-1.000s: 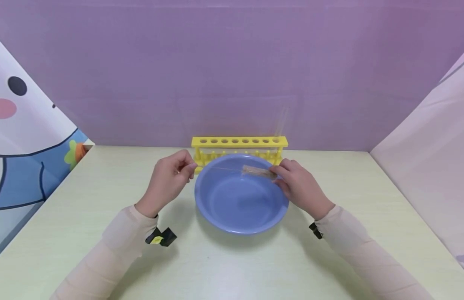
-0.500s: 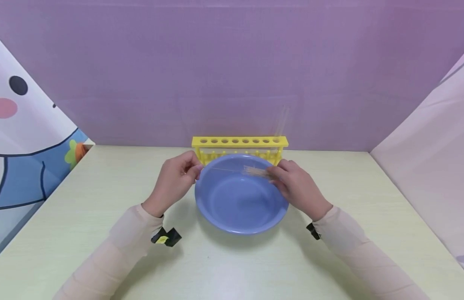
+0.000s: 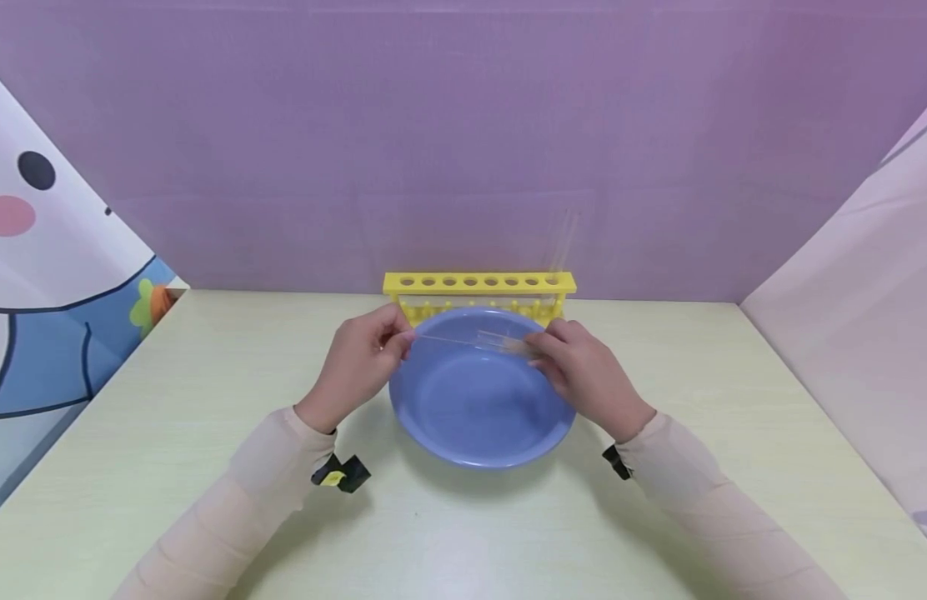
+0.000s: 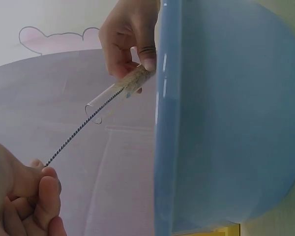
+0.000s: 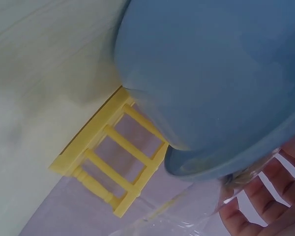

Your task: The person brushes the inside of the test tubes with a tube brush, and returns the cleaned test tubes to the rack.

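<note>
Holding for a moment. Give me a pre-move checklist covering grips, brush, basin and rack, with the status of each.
1. Left grip: ok. The left hand pinches the brush by its wire.
2. Right grip: ok. The right hand holds the tube.
3. Bristles inside the tube: ok, seen through the glass in the left wrist view.
4. Tube over the basin: ok in the head view.
5. Water in the basin: cannot tell.
6. Rack fully in view: not ok. The basin hides part of its lower half in the head view.
</note>
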A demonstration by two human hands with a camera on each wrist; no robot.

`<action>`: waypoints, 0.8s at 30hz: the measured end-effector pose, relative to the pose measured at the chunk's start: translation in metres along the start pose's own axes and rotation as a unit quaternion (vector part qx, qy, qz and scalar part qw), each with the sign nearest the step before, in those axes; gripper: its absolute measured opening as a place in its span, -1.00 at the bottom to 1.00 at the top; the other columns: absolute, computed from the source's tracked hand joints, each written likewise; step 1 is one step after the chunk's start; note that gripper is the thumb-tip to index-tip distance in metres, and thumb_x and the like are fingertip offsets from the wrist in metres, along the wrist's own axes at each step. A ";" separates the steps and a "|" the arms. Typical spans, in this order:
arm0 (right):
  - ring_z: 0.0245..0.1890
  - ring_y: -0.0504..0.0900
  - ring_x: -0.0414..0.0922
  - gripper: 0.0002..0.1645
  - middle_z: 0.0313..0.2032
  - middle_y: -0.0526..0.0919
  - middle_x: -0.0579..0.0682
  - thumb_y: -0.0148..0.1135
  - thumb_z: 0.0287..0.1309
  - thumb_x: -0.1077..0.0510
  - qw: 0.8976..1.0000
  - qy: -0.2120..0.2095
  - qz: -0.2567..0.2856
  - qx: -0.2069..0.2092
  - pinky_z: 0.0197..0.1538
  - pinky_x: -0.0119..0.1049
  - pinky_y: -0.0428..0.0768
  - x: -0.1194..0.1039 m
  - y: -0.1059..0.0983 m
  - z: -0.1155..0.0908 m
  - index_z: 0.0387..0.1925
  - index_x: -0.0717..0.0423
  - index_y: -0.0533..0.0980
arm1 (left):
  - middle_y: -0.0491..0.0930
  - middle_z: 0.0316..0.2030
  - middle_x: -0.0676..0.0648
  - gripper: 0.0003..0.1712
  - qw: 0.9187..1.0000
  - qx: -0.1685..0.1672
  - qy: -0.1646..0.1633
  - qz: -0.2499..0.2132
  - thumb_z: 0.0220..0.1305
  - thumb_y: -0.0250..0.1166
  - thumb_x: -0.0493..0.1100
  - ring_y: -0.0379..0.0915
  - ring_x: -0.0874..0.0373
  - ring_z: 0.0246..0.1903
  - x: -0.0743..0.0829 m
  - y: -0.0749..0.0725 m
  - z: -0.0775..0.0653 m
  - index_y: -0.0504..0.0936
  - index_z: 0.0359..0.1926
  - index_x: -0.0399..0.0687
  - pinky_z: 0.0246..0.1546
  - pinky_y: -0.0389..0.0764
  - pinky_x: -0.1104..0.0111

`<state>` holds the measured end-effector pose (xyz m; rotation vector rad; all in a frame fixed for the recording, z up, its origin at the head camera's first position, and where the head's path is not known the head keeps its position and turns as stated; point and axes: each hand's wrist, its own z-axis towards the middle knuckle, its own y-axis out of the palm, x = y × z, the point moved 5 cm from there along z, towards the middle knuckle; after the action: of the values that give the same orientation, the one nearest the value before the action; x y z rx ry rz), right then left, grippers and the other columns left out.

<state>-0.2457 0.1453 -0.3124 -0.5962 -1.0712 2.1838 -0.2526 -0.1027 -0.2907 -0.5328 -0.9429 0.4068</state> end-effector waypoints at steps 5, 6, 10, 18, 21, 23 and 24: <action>-0.42 0.37 -0.10 -0.71 -0.44 0.44 -0.03 0.39 -0.01 0.28 1.000 -0.001 0.000 0.001 -0.41 -0.30 0.43 -0.001 0.000 0.000 -0.18 0.16 0.59 | 0.51 -0.61 0.02 -0.80 1.000 0.000 0.005 -0.004 0.19 0.18 -0.44 0.33 0.15 -0.61 -0.001 0.002 0.000 0.48 -0.50 -0.11 -0.62 0.38 0.40; -0.42 0.37 -0.10 -0.71 -0.44 0.44 -0.03 0.39 -0.01 0.28 1.000 -0.001 0.000 0.000 -0.41 -0.30 0.43 -0.001 0.000 0.001 -0.18 0.16 0.59 | 0.50 -0.61 0.02 -0.80 1.000 0.000 0.006 -0.004 0.19 0.18 -0.43 0.33 0.15 -0.61 -0.001 0.003 0.000 0.48 -0.51 -0.10 -0.62 0.38 0.40; -0.43 0.36 -0.10 -0.71 -0.44 0.44 -0.02 0.39 -0.01 0.29 1.000 -0.001 0.000 0.001 -0.40 -0.30 0.42 -0.002 -0.001 0.001 -0.18 0.16 0.59 | 0.50 -0.62 0.03 -0.78 1.000 0.000 0.009 -0.006 0.20 0.20 -0.42 0.32 0.15 -0.62 -0.001 0.005 0.001 0.47 -0.52 -0.09 -0.61 0.36 0.41; -0.43 0.37 -0.08 -0.71 -0.43 0.46 -0.01 0.37 -0.02 0.34 1.000 -0.009 0.002 0.009 -0.40 -0.29 0.42 -0.003 -0.001 0.003 -0.19 0.16 0.59 | 0.47 -0.65 0.03 -0.75 1.000 -0.004 0.012 -0.008 0.20 0.24 -0.37 0.26 0.16 -0.63 0.002 0.013 0.005 0.43 -0.56 -0.09 -0.60 0.30 0.42; -0.43 0.37 -0.08 -0.72 -0.42 0.46 -0.01 0.36 -0.02 0.34 1.000 -0.012 0.004 0.013 -0.40 -0.29 0.42 -0.003 -0.001 0.003 -0.19 0.16 0.59 | 0.47 -0.65 0.04 -0.76 1.000 -0.009 0.012 -0.007 0.20 0.23 -0.38 0.27 0.17 -0.64 0.003 0.016 0.007 0.44 -0.55 -0.08 -0.59 0.31 0.41; -0.43 0.36 -0.08 -0.73 -0.42 0.47 -0.01 0.37 -0.01 0.33 1.000 -0.012 0.005 0.013 -0.40 -0.29 0.41 -0.003 -0.001 0.003 -0.20 0.16 0.59 | 0.47 -0.64 0.04 -0.77 1.000 -0.010 0.012 -0.008 0.20 0.23 -0.38 0.28 0.17 -0.64 0.003 0.018 0.007 0.45 -0.54 -0.08 -0.58 0.32 0.41; -0.43 0.37 -0.09 -0.73 -0.42 0.47 -0.01 0.37 -0.01 0.33 1.000 -0.012 0.006 0.013 -0.40 -0.29 0.41 -0.003 -0.001 0.003 -0.20 0.16 0.59 | 0.47 -0.64 0.04 -0.77 1.000 -0.010 0.012 -0.007 0.20 0.23 -0.38 0.28 0.17 -0.64 0.003 0.019 0.008 0.45 -0.54 -0.08 -0.58 0.32 0.40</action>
<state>-0.2452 0.1418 -0.3096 -0.5673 -1.0531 2.2161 -0.2591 -0.0841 -0.2959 -0.5486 -0.9284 0.3772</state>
